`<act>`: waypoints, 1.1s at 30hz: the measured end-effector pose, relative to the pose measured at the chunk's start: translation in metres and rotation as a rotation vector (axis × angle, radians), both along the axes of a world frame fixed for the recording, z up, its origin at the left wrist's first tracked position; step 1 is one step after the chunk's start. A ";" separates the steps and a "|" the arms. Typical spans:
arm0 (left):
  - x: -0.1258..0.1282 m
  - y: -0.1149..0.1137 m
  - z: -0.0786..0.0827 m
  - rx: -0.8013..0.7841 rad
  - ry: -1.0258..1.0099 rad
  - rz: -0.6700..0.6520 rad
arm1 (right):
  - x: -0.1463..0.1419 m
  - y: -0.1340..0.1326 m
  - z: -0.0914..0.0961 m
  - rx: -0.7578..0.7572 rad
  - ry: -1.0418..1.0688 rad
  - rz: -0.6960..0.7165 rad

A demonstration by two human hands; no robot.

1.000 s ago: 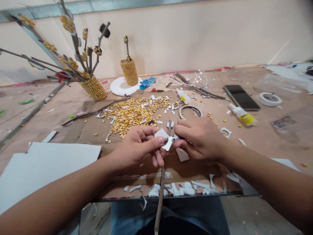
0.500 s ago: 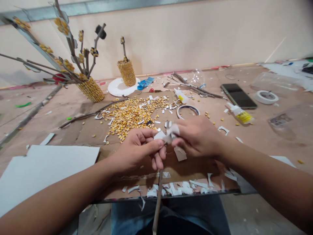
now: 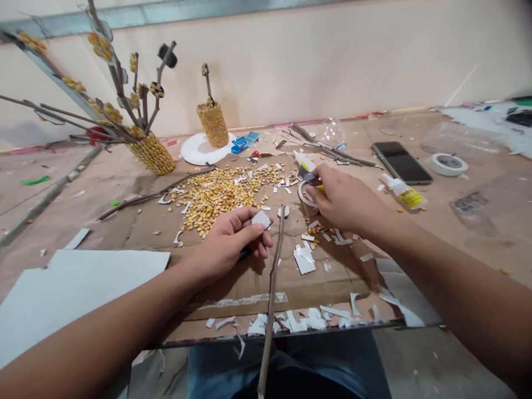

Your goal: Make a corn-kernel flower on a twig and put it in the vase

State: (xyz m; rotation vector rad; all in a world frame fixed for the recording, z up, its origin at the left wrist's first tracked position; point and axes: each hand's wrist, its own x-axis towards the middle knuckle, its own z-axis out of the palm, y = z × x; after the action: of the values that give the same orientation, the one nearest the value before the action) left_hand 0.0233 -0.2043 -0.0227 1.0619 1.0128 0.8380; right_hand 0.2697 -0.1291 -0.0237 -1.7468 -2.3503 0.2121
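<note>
My left hand (image 3: 239,238) pinches a small white piece of card (image 3: 261,219) between thumb and fingers. A dark object (image 3: 245,253) shows under that hand, mostly hidden. Over the tape roll (image 3: 305,195), my right hand (image 3: 343,194) is closed on a dark grey and yellow tool (image 3: 310,177) whose kind I cannot make out. Between the hands a bare stick (image 3: 272,271) runs over the table's front edge towards me. Its far end lies by a white oval piece (image 3: 285,211). A white card with scraps (image 3: 305,259) lies right of the stick.
Corn kernels (image 3: 224,194) are heaped on cardboard. Kernel-covered pots (image 3: 152,152) with twigs stand behind. Glue bottles (image 3: 405,191), a phone (image 3: 402,162) and a white tape roll (image 3: 448,164) lie right. White sheets (image 3: 83,288) lie left; paper scraps (image 3: 307,320) line the front edge.
My right hand has moved up and right, away from the left hand, and now shows the dark tool. The left hand still holds the card piece, slightly further left and lower.
</note>
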 end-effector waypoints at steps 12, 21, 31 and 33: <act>0.001 -0.002 0.002 0.062 0.135 0.060 | 0.013 0.010 0.004 0.088 -0.003 -0.020; 0.000 -0.001 0.005 0.100 0.209 0.083 | 0.011 0.000 0.020 -0.284 0.175 0.140; -0.001 -0.004 0.006 0.120 0.138 0.123 | 0.046 0.021 0.015 -0.236 0.037 0.399; -0.002 -0.003 0.006 0.145 0.153 0.120 | 0.045 0.021 0.013 -0.270 0.033 0.383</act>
State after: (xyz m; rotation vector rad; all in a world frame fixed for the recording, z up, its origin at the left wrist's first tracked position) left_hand 0.0218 -0.2078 -0.0165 1.2122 1.1665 0.9499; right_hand 0.3150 -0.1079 -0.0111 -1.3549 -2.7158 0.6375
